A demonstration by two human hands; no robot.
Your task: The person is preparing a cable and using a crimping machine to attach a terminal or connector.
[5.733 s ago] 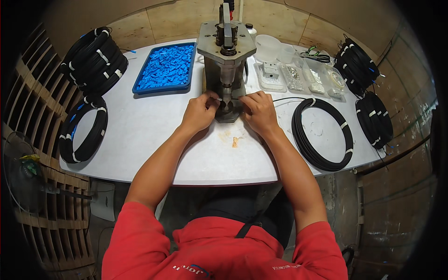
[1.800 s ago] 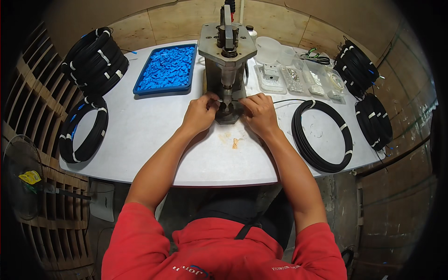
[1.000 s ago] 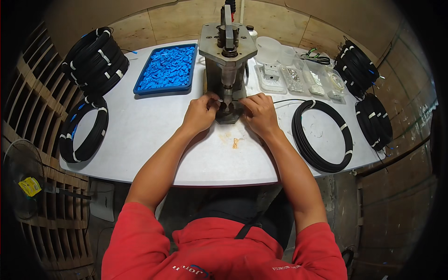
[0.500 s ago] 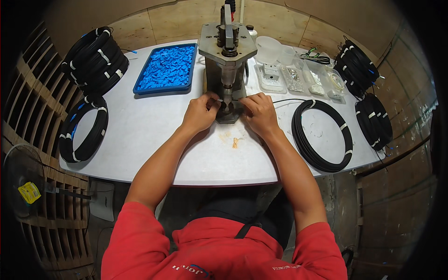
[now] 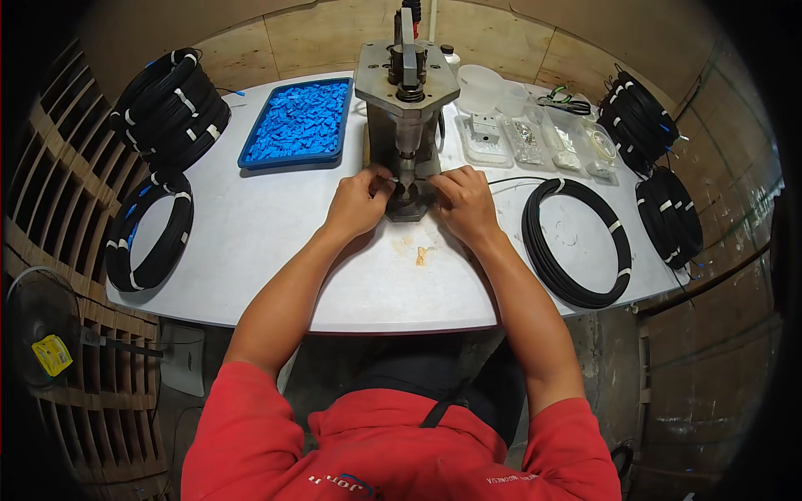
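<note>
A grey metal bench press [image 5: 407, 92] stands at the middle back of the white table [image 5: 276, 250]. My left hand [image 5: 357, 203] and my right hand [image 5: 464, 200] sit at its base on either side of the ram, fingers pinched around a small part under the tool. A thin black cable [image 5: 514, 179] runs from my right hand toward a black cable coil [image 5: 576, 242] on the right. What exactly sits between the fingertips is too small to tell.
A blue tray of small blue parts [image 5: 298, 123] lies back left. Black cable coils lie at the left [image 5: 150, 230], back left [image 5: 171, 104] and along the right edge [image 5: 668, 209]. Clear plastic containers [image 5: 535, 134] stand right of the press. A fan [image 5: 42, 338] stands on the floor at left.
Both hands stay at the base of the press. Only the yellow hub of the fan at lower left shifts as it turns.
</note>
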